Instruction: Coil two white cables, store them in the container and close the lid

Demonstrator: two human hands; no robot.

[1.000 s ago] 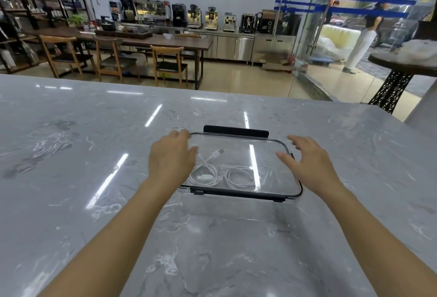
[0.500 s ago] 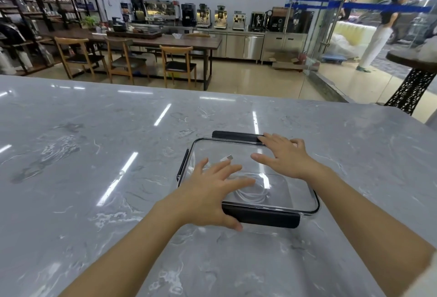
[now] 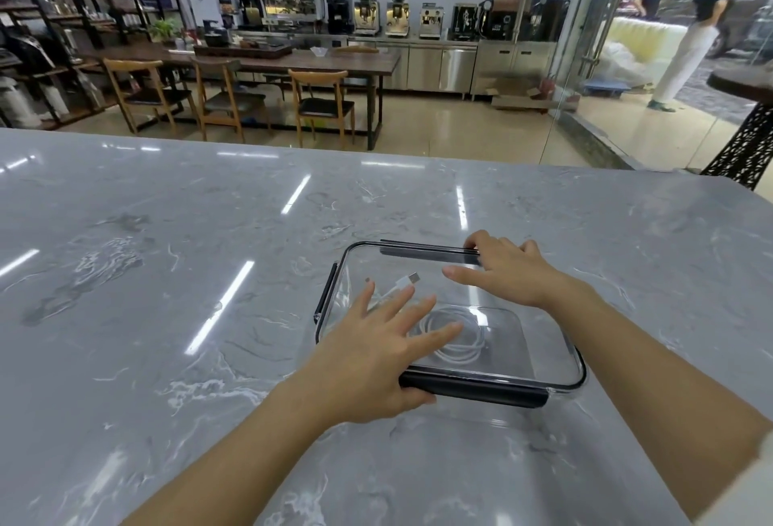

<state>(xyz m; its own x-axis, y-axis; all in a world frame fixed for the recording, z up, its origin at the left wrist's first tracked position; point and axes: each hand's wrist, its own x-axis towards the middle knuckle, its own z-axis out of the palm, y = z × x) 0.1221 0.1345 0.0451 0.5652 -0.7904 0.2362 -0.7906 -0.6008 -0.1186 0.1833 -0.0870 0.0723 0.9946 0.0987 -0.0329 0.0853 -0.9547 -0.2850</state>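
Under both flat, spread-fingered hands (image 3: 372,354), the clear lidded container (image 3: 556,352) shows coiled white cables (image 3: 456,341).

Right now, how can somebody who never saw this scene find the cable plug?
On the grey marble table sits a clear container with black clips. Inside it, between the left hand and right hand, lies the plug: a white stub with a metal tip, unlike the round coil nearby.

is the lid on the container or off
On. The clear lid covers the container, both hands pressing it, coiled cable visible beneath. Latches: cannot tell.
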